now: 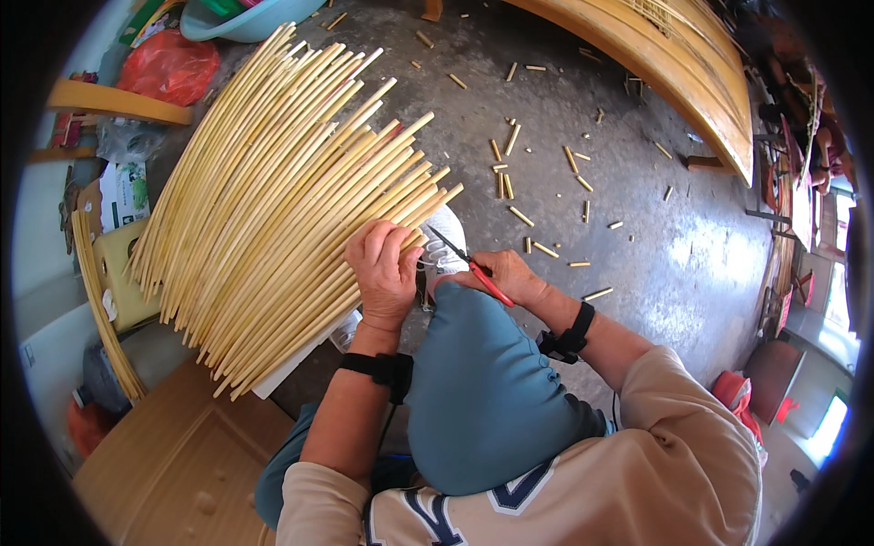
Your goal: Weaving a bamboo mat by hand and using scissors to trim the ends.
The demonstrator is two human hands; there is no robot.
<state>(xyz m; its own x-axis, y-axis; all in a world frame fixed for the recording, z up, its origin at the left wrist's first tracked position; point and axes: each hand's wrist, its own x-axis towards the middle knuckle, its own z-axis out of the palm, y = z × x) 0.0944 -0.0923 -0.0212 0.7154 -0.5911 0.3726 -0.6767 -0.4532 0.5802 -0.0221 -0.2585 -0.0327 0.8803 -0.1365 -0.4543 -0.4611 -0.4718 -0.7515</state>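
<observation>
A broad mat of pale yellow reed stalks, laid side by side with uneven ends, spreads to my left. My left hand has its fingers curled round stalk ends at the mat's near right edge. In my right hand is a pair of scissors with red handles. Their dark, narrow blades point up and left, close to the stalk ends beside my left hand. My raised knee in blue-green trousers sits below the scissors, and a white shoe shows behind the blades.
Short cut stalk pieces lie scattered over the grey concrete floor. A large wooden piece of furniture stands at the far right. Far left are a red plastic bag and a light blue basin. A wooden panel lies at lower left.
</observation>
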